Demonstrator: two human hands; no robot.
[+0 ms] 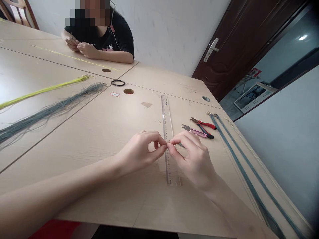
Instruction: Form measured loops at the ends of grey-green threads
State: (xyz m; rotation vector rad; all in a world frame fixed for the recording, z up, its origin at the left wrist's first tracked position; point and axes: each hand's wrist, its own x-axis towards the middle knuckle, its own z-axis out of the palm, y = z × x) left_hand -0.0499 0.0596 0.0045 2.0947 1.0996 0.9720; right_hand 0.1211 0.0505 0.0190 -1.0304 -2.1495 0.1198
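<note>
Grip, both hands: thumb and index fingertips pinched together, the left hand point(144, 147) and right hand point(190, 152) meeting just right of frame centre, apparently closed on a tiny piece point(167, 143) too small to identify. It sits above a clear plastic ruler point(167, 121) lying lengthwise on the pale wood-grain worktop point(112, 199); the fingers hide part of the scale. Progress, judged from layout: fine handwork underway, the piece not yet set down. Two slim grey-blue cord bundles point(239, 166) point(258, 179) at right, ends aligned, look sorted; a thicker, looser grey-blue bundle point(57, 105) and a bright yellow bundle point(45, 90) at left may be remaining stock, unconfirmed. Pink-handled snips point(198, 132) and red-and-black pliers point(208, 124) lie touching or nearly so, just beyond the right hand; a sideways wrist movement could knock them. Upper centre-left: black loop point(119, 85) and small red-edged white label point(114, 94). Upper left: a co-worker in a black top point(126, 36), forearms on the worktop, well apart from this handwork.
</note>
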